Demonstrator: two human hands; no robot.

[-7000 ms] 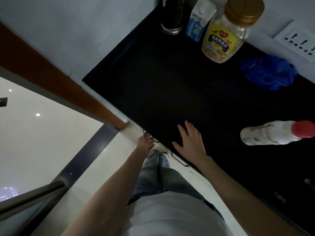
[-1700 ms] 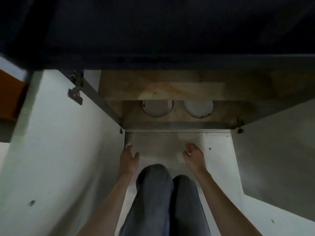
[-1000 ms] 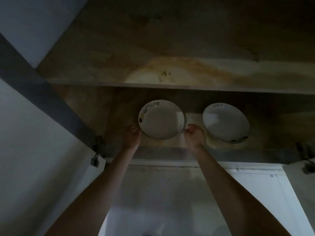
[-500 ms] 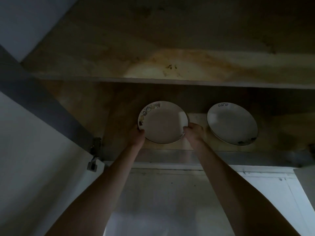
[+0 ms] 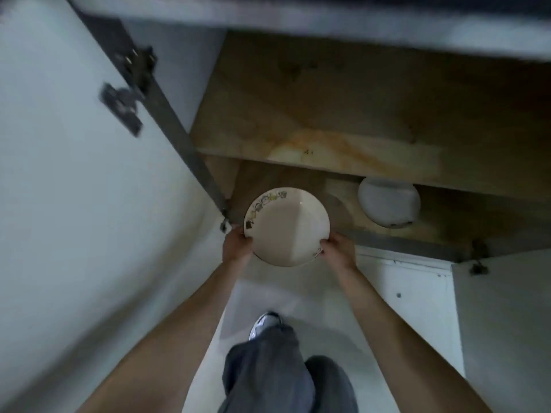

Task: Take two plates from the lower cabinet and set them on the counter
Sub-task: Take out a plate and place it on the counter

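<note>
**First plate lifted at the cabinet mouth, second one waiting**

Nearest to us are our grey trousers (image 5: 268, 371) and one shoe (image 5: 264, 322) on the pale floor (image 5: 298, 293). Both forearms reach forward past them. We hold the decorated plate (image 5: 286, 226) by opposite edges: the left hand (image 5: 237, 244) grips its left rim and the right hand (image 5: 338, 251) its lower right rim. The fingers (image 5: 328, 243) are curled round the rim, with most of them hidden beneath the plate. We judge that two hands keep it level and steady while it leaves the low opening. It hangs face up at the front edge of the cabinet (image 5: 402, 248), touching no shelf. The open door (image 5: 89, 204) stands to our left.

Farther in, the second plate (image 5: 389, 208) lies on the bottom shelf, well apart from the first and half hidden under the upper shelf (image 5: 328, 114). The top of the surface is out of view above. We judge one plate fetched and neither yet set down.
</note>
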